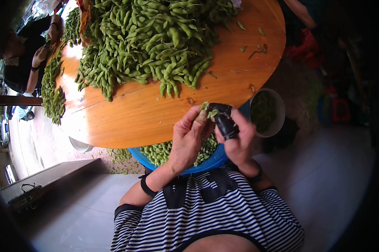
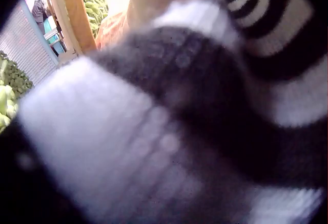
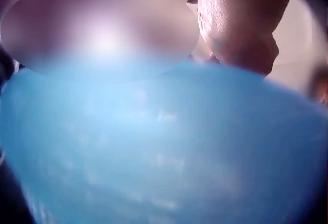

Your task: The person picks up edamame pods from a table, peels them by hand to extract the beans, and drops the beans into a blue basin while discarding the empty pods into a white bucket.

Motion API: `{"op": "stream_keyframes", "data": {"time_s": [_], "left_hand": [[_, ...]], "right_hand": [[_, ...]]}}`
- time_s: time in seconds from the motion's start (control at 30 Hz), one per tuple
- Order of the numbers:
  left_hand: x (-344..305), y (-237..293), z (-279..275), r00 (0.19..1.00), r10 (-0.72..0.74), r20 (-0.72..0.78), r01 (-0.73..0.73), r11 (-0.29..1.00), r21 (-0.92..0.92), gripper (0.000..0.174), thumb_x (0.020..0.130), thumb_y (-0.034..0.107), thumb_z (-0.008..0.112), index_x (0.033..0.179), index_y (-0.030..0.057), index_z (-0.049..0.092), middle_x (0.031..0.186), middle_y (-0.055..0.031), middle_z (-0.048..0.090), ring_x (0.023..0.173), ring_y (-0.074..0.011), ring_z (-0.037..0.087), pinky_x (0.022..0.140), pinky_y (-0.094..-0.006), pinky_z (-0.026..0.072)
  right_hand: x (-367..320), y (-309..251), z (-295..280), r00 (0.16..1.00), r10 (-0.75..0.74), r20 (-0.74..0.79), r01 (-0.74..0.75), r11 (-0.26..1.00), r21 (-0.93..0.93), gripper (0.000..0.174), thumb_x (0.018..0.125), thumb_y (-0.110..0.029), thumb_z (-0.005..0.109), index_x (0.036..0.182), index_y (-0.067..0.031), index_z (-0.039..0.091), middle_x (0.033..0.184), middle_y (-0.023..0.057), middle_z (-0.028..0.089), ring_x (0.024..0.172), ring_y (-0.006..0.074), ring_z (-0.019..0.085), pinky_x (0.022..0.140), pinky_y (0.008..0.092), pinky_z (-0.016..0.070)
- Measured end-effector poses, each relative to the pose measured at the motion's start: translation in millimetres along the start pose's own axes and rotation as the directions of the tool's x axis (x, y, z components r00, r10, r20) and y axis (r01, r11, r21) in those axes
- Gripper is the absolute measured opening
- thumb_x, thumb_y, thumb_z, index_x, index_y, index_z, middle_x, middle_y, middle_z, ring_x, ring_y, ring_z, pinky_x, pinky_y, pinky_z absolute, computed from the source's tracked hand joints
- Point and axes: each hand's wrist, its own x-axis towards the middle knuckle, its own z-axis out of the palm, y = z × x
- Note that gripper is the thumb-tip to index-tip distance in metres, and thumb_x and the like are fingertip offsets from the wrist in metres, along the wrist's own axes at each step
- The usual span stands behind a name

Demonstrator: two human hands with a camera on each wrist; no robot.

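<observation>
In the head view, my left hand (image 1: pixel 186 136) pinches a green soybean pod (image 1: pixel 205 106) between thumb and fingers, near the table's front edge. My right hand (image 1: pixel 241 140) meets it from the right, its black-covered thumb and finger pinching the pod's split end. Below both hands sits a blue basin (image 1: pixel 135 157) holding shelled green beans (image 1: pixel 158 153). Blurred striped cloth (image 2: pixel 287 34) fills much of the left wrist view, hiding that hand's fingers. The basin's blue wall (image 3: pixel 164 147) takes up most of the right wrist view.
A large heap of pods (image 1: pixel 147 42) covers the back of the round wooden table (image 1: pixel 126 122). At the far left, another person (image 1: pixel 28 54) handles pods. A white bucket (image 1: pixel 277 111) with green matter stands right of the table. Green scraps (image 1: pixel 120 156) lie on the floor.
</observation>
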Motion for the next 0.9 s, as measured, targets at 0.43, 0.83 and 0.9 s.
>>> {"op": "stream_keyframes", "data": {"time_s": [0.43,0.83,0.9], "left_hand": [[-1.3,27.7,-3.0,0.995,-0.074,0.067,0.07,0.995,0.065,0.02,0.101,0.018,0.048,0.104,0.0025,0.061,0.092,-0.0055,0.065,0.065,-0.0093,0.055,0.053,-0.019,0.0398],[-2.8,24.7,4.0,0.971,-0.158,0.18,0.105,0.957,0.272,0.016,0.098,0.017,0.054,0.108,0.0051,0.057,0.092,-0.004,0.066,0.066,-0.0084,0.058,0.052,-0.0208,0.043],[-2.0,19.1,-0.6,0.968,-0.165,0.187,0.105,0.951,0.291,0.015,0.098,0.016,0.055,0.108,0.0051,0.057,0.092,-0.0038,0.066,0.064,-0.0077,0.056,0.051,-0.0205,0.0414]], "right_hand": [[3.6,26.0,-34.2,0.961,0.086,0.262,-0.224,0.796,0.562,0.028,0.084,-0.007,0.041,0.102,0.0068,0.056,0.065,-0.0003,0.049,0.05,0.0025,0.035,0.042,0.0168,0.0285],[-0.1,-2.8,-35.6,0.996,-0.007,0.084,0.012,0.998,-0.065,0.022,0.074,0.004,0.05,0.094,0.0057,0.061,0.079,0.0063,0.058,0.059,0.0109,0.055,0.052,0.0227,0.0434],[2.4,0.5,-35.9,0.975,-0.194,0.113,0.215,0.95,-0.225,0.029,0.068,0.003,0.052,0.096,0.0073,0.059,0.083,0.0129,0.057,0.066,0.0214,0.059,0.059,0.0289,0.0483]]}}
